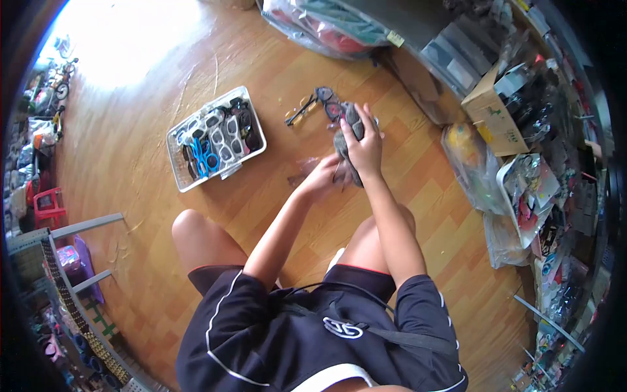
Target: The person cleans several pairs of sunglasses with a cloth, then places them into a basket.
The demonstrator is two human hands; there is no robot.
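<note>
My right hand (pixel 367 145) is closed around a bunched grey cloth (pixel 340 144), thumb across its front. Just below and to the left, my left hand (pixel 320 178) is blurred by motion, its fingers closed on what looks like a pair of tinted glasses (pixel 302 171). The glasses are smeared, so their exact shape is hard to see. Beyond the hands, dark-framed glasses (pixel 328 102) and yellowish glasses (pixel 302 111) lie on the floor. A white plastic basket (pixel 178 171) to the left holds many glasses, including blue ones (pixel 204 159) and white-framed ones (pixel 230 139).
The wooden floor (pixel 150 215) spreads around my bent knees. At right stand a cardboard box (pixel 491 112), plastic bags (pixel 471 166) and a white tray (pixel 513 196) of clutter. Loaded shelves line the left, near a red stool (pixel 49 205). A large plastic-wrapped bundle (pixel 326 29) lies ahead.
</note>
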